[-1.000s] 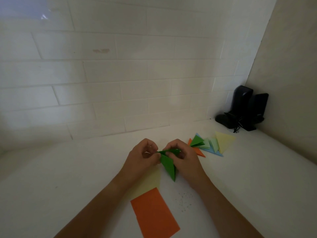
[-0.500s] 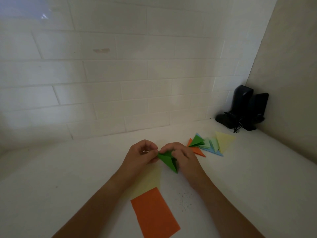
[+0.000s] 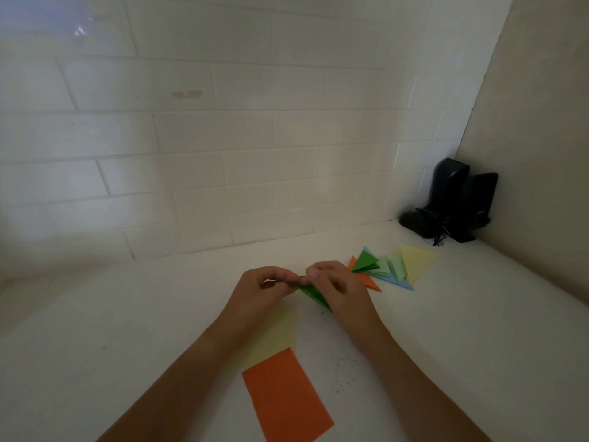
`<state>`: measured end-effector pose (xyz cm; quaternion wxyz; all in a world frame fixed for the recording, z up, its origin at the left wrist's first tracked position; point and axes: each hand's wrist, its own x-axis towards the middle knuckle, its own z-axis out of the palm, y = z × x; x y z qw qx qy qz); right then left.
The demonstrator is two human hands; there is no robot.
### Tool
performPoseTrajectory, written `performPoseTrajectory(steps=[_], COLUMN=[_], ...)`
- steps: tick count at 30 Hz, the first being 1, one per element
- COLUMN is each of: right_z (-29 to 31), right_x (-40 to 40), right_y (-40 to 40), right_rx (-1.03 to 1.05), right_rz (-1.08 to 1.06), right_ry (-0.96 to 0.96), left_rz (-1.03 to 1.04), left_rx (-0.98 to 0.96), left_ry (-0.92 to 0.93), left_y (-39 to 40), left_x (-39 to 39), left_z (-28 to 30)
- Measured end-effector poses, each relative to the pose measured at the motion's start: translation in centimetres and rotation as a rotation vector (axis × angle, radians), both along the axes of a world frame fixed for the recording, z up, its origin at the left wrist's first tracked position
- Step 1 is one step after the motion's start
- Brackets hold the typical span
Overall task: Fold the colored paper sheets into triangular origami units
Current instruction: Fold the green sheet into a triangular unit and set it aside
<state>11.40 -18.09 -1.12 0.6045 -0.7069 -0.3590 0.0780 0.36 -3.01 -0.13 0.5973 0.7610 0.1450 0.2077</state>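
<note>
We see the left hand (image 3: 261, 290) and the right hand (image 3: 338, 290) both pinching the dark green paper (image 3: 314, 295). Just behind the orange sheet (image 3: 287, 397) they hold it, above the counter (image 3: 127, 330).

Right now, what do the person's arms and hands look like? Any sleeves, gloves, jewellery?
Both forearms are bare up to the frame edge, no sleeves in view. The left hand and right hand wear no gloves; no rings, watch or wristbands are visible. Fingernails look short and unpainted.
</note>
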Motion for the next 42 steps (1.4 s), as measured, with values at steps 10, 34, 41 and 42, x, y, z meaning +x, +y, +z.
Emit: performPoseTrajectory(steps=[10, 34, 41, 42], right_z=[-0.1, -0.7, -0.9, -0.9], right_x=[-0.2, 0.2, 0.4, 0.4], right_y=[0.0, 0.2, 0.2, 0.3], right_rx=[-0.024, -0.006, -0.025, -0.023], right_rz=[-0.017, 0.038, 0.036, 0.041], right_ry=[0.045, -0.04, -0.084, -0.078], left_rz=[0.059, 0.026, 0.042, 0.043], left_rx=[0.097, 0.225, 0.273, 0.287], left_ry=[-0.018, -0.042, -0.008, -0.01], left_y=[0.7, 0.4, 0.2, 0.2], left_x=[0.2, 0.2, 0.3, 0.3], left_z=[-1.1, -0.6, -0.6, -0.6])
